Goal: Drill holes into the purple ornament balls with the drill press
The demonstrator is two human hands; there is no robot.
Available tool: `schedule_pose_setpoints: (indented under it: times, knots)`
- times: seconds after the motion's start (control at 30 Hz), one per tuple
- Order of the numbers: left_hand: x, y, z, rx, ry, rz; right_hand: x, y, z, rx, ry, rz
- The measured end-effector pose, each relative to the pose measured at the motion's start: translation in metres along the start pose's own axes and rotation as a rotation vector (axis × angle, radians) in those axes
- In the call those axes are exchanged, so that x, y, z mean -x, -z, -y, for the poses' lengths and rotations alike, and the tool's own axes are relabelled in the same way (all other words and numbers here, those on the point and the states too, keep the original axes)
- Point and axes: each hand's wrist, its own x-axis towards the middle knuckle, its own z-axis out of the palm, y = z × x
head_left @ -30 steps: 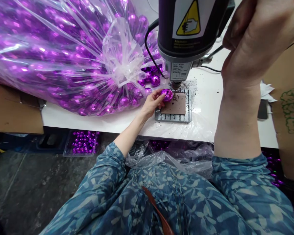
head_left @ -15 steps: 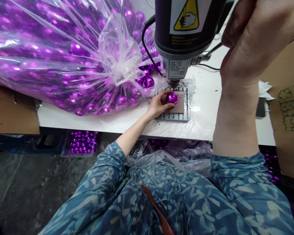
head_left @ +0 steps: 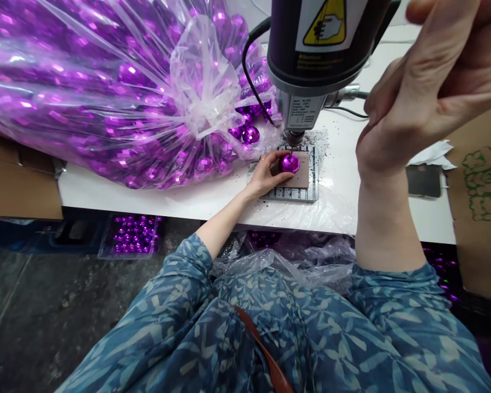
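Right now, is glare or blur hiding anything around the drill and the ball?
Head view: bag glints with strong glare; ball in left hand is sharp, one small highlight; right hand, close to the lens, looks oversized and soft; drill bit tip too small to tell.

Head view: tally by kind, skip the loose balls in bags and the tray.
Hands: 2, left hand, right hand
Purple ball held on the plate: 1
Drill press: 1
Big ball bag: 1
Phone: 1
Total: 6
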Motion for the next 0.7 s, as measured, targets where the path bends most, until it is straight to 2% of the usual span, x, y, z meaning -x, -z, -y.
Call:
schedule_pose_setpoints:
  times: [0.13,0.37,0.7]
  knots:
    - [0.001,0.0,-0.001,-0.001,-0.012,0.004,0.02,0.001,-0.005,-0.006,0.065,-0.069]
    - [0.002,0.001,-0.003,-0.03,0.001,0.018,0.027,0.0,-0.02,-0.047,0.011,-0.067]
    - [0.001,0.002,-0.006,-0.02,-0.006,0.004,0.038,0.013,-0.068,0.026,0.154,-0.004]
